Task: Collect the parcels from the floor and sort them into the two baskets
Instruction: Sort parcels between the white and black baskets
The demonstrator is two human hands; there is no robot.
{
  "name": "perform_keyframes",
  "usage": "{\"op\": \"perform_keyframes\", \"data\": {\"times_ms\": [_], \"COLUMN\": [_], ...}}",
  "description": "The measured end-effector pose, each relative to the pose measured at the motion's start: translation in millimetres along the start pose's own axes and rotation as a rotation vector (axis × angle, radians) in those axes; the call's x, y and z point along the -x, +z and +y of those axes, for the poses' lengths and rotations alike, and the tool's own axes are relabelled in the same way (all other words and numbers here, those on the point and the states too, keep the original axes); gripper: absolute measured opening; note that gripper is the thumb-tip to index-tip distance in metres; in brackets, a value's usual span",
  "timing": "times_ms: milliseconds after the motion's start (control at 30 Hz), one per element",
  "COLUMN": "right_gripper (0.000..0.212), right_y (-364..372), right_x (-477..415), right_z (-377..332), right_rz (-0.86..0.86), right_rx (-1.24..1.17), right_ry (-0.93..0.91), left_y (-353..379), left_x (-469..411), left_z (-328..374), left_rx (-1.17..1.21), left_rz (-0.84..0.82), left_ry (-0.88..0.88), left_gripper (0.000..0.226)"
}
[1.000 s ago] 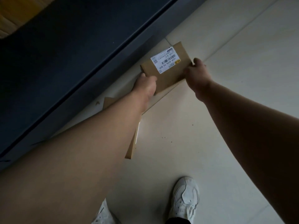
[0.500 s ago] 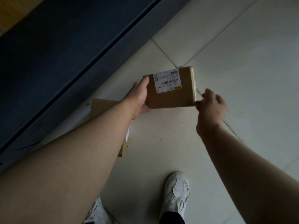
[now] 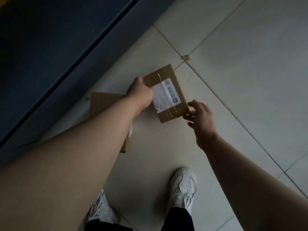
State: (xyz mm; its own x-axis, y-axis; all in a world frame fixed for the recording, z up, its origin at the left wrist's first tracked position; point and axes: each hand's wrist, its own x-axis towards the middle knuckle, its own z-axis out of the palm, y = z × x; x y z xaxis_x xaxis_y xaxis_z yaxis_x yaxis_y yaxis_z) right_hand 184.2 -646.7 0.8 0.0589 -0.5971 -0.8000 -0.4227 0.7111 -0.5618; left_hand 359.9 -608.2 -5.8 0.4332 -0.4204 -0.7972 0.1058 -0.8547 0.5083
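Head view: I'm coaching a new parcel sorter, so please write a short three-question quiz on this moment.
1. True or false: the right hand has its fingers curled tight round the labelled parcel.
2. Which hand grips that parcel's edge? A) left hand B) right hand C) neither
3. Fill in: a second parcel lies on the floor, partly hidden under the left ___.

Key: 1 false, its fingers are spread at the parcel's corner; 2 A; 3 forearm.
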Motion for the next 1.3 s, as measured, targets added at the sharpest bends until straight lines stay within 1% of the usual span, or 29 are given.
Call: {"op": "perform_keyframes", "data": {"times_ms": [33,100,167,200,267,300,333,433,467,533,600,667,833,900,1100,1167,1233,1300], "right_gripper": [0.023,0.026,0.028,0.03,0.041,0.049,0.056,0.071,0.071,0.06,0.052,0.051,0.05,0.049,0.053,0.067,0.081,0.079], "right_y": [3,8,16,20,29,34,38,49,53,61,68,70,57,49,19,12,4,-4], "right_x": [1,2,0,-2,-4,-3,-4,-10,-10,-11,-11,-7,13,29,109,146,181,213], "right_z": [3,6,11,12,11,9,8,8,8,12,17,19,16,10,-27,-46,-65,-86], "right_rz": [-0.025,-0.057,-0.04,-0.018,-0.008,-0.025,-0.055,-0.219,-0.285,-0.363,-0.359,-0.33,-0.27,-0.24,-0.201,-0.178,-0.155,-0.131], "right_rx": [0.041,0.123,0.221,0.276,0.343,0.357,0.351,0.243,0.224,0.231,0.223,0.189,0.174,0.165,0.087,0.085,0.066,0.044], "right_ry": [-0.002,0.021,-0.021,-0.049,-0.062,-0.049,-0.036,-0.005,-0.001,-0.004,-0.001,0.019,-0.003,-0.005,-0.026,-0.039,-0.051,-0.075], "left_y": [0,-4,-16,-25,-44,-52,-59,-71,-72,-74,-74,-74,-76,-80,-111,-126,-143,-159], "left_x": [3,8,12,16,21,24,28,36,34,29,29,32,55,70,142,170,201,235], "left_z": [-2,-6,-18,-26,-49,-61,-72,-96,-103,-114,-120,-123,-125,-119,-76,-56,-32,-8], "left_rx": [-0.086,-0.104,-0.103,-0.157,-0.289,-0.337,-0.363,-0.307,-0.239,-0.057,0.073,0.135,0.301,0.338,0.426,0.448,0.477,0.496], "left_rz": [0.072,0.179,0.298,0.368,0.494,0.532,0.541,0.437,0.396,0.3,0.232,0.207,0.17,0.164,0.026,-0.01,-0.043,-0.071], "left_ry": [0.027,0.062,0.133,0.17,0.213,0.195,0.134,-0.163,-0.235,-0.301,-0.318,-0.314,-0.267,-0.245,-0.265,-0.268,-0.27,-0.251], "left_gripper": [0.035,0.042,0.044,0.044,0.044,0.048,0.055,0.087,0.092,0.09,0.089,0.083,0.052,0.045,0.04,0.041,0.048,0.054]}}
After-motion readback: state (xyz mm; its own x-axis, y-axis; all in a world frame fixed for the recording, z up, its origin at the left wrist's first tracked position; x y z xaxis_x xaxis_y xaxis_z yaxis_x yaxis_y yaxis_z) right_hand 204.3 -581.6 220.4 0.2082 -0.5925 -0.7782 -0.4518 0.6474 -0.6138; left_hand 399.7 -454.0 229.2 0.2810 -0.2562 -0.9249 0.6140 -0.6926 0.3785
